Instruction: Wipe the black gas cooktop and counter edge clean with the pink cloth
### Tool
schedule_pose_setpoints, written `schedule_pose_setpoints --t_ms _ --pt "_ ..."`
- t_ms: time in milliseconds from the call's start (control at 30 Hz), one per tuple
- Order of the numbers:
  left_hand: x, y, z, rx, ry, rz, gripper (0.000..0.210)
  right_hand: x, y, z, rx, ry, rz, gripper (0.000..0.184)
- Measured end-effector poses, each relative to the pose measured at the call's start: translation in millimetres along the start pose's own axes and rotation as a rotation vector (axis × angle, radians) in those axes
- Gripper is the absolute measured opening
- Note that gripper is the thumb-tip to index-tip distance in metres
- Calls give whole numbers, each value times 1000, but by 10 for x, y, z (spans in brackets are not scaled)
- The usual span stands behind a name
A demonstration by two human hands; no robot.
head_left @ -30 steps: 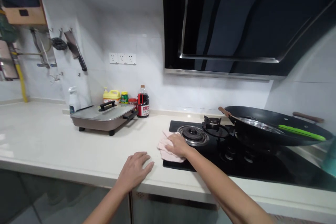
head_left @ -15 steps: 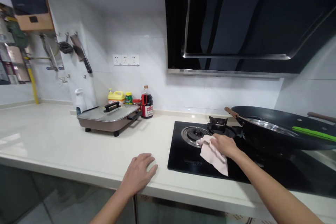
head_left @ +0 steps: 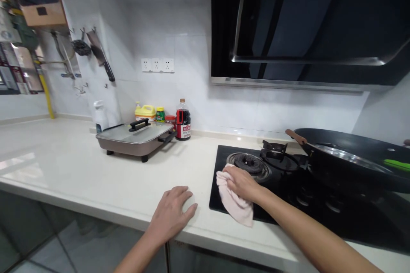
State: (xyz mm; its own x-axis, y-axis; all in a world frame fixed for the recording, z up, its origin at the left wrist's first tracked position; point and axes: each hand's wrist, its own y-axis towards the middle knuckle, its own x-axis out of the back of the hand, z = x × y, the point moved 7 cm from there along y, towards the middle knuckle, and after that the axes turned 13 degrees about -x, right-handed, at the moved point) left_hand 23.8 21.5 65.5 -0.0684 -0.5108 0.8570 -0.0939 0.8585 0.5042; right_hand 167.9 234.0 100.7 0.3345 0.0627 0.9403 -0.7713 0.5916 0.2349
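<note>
My right hand (head_left: 242, 182) is closed on a pale pink cloth (head_left: 236, 206), pressing it to the left part of the black gas stove (head_left: 272, 204). The cloth's lower corner hangs over the stove's front edge onto the counter. Just behind the hand is the round left burner (head_left: 248, 164) with its metal ring. My left hand (head_left: 173, 210) rests open on the cream countertop (head_left: 128, 183), fingers spread, near the counter's front edge and left of the stove. It holds nothing.
A black wok (head_left: 346, 179) with a wooden-handled lid stands on the stove's right side. A loose pan support (head_left: 275, 153) lies behind the burner. Left are a lidded electric griddle (head_left: 137, 143), a soy sauce bottle (head_left: 183, 123) and a spray bottle (head_left: 100, 116). The range hood (head_left: 307, 30) overhangs.
My right hand has moved the cloth left and toward the front, away from the burner ring to the stove's left side. My left hand stays on the counter. The view has shifted slightly.
</note>
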Motion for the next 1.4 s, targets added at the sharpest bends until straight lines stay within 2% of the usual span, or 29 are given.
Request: schedule_pose_setpoints --t_ms 67,133,200,267,333,433,500,600,767,933,1033,1167,1300,1400 --pt "6 -10 -9 -5 1 -1 30 108 337 27 -39 27 -88 36" --pt "13 -23 -21 -7 4 -3 30 269 705 -69 -121 35 -179 41" --pt "17 -34 -29 -3 5 -5 30 418 1035 -266 -212 27 -240 46" --pt "16 -40 -29 3 4 -7 30 471 1289 -533 -309 -2 -231 48" --pt "11 -43 -24 9 -1 -11 29 387 1457 -813 -401 -47 -133 47" --pt "3 -44 -19 15 -12 -12 29 130 1576 -1114 -514 -124 46 53" --pt "10 -40 -32 12 -19 -13 28 -23 1615 -1160 -553 -172 117 64" --pt "46 -28 -69 8 -20 -22 26 -180 1642 -972 -499 -223 166 72" --pt "80 -20 -95 24 -16 -21 25 -272 1404 -465 -273 -270 158 75" --pt "82 -32 -69 22 -60 -67 24 -187 819 -275 -96 -272 147 63" --pt "68 -34 -62 14 -65 -65 23 -82 439 -346 -53 -271 127 51" --pt "43 -34 -45 26 -68 -49 25 6 18 -605 -79 -269 94 38" --pt "19 -36 -29 48 -69 -35 27 99 -311 -834 -143 -255 32 32" --pt "12 -32 -30 51 -71 -35 26 219 -491 -831 -138 -159 39 28"
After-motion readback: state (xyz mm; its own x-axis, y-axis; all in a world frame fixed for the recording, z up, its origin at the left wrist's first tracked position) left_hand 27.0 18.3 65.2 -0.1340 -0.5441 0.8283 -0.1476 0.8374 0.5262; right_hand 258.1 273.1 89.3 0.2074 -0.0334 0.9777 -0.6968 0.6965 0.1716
